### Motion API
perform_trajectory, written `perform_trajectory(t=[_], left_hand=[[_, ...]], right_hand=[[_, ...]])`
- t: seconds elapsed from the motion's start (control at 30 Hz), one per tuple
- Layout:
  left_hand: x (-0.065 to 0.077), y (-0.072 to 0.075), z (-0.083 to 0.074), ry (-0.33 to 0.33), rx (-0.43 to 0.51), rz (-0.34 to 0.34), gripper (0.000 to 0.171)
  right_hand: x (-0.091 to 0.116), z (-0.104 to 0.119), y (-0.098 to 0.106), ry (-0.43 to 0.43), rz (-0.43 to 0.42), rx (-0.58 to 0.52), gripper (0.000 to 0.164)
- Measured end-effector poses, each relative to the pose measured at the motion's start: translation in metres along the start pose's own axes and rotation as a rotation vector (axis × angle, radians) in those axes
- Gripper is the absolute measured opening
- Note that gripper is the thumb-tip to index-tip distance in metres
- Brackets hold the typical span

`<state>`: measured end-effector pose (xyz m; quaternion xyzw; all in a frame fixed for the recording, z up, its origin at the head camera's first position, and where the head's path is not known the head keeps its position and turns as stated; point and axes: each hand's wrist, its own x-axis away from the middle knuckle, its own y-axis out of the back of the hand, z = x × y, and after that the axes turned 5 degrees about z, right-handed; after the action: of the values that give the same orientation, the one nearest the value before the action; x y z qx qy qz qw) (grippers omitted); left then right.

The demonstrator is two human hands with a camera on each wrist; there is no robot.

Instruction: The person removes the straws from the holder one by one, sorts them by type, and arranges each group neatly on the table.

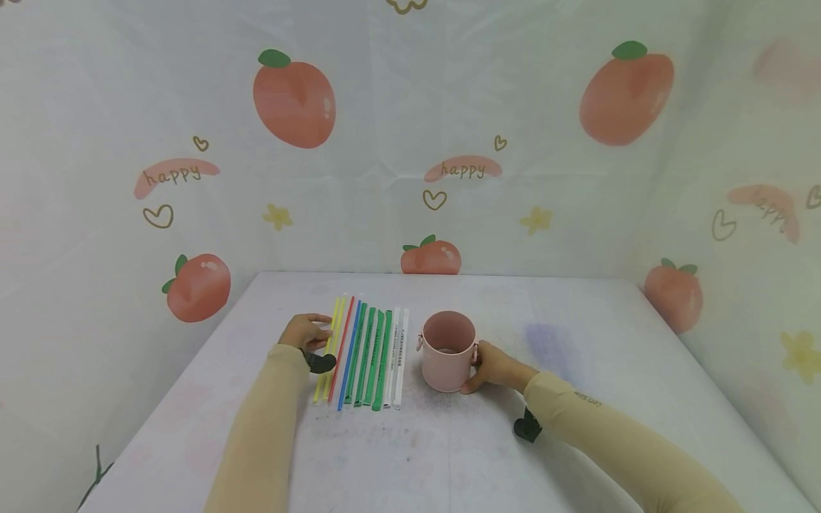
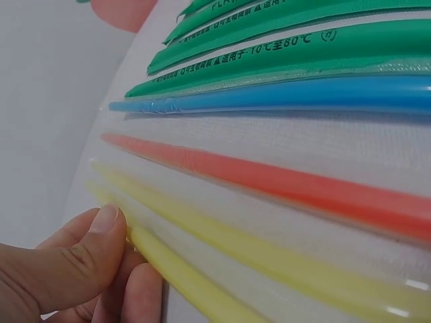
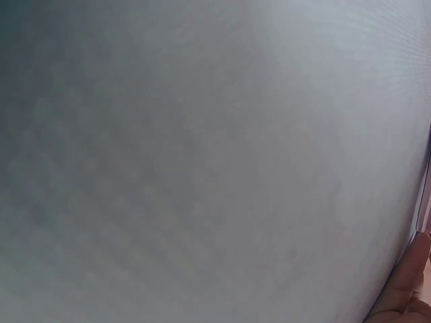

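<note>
In the head view my left hand is at the left end of a row of wrapped drinking straws. Its thumb and fingers pinch the outermost yellow straw near its far end, as the left wrist view shows. Beside it lie a second yellow straw, a red straw and a blue straw. Several green-wrapped straws and two white-wrapped ones follow. My right hand grips the right side of an upright pink bucket, thumb low at its front, some fingers hidden behind.
All this sits on a white table with faint smudges and a bluish stain right of the bucket. A printed white curtain hangs behind and at the sides. The right wrist view shows mostly a blurred pale surface.
</note>
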<state>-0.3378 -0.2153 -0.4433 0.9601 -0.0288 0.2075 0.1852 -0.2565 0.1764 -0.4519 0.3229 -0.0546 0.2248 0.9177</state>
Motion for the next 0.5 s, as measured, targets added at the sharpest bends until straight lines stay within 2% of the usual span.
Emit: perform_trajectory(t=[0.5], left_hand=[[0.0056, 0.0008, 0.0012, -0.029, 0.011, 0.004, 0.047]], right_hand=[[0.001, 0.0001, 0.0003, 0.028, 0.008, 0.005, 0.062]])
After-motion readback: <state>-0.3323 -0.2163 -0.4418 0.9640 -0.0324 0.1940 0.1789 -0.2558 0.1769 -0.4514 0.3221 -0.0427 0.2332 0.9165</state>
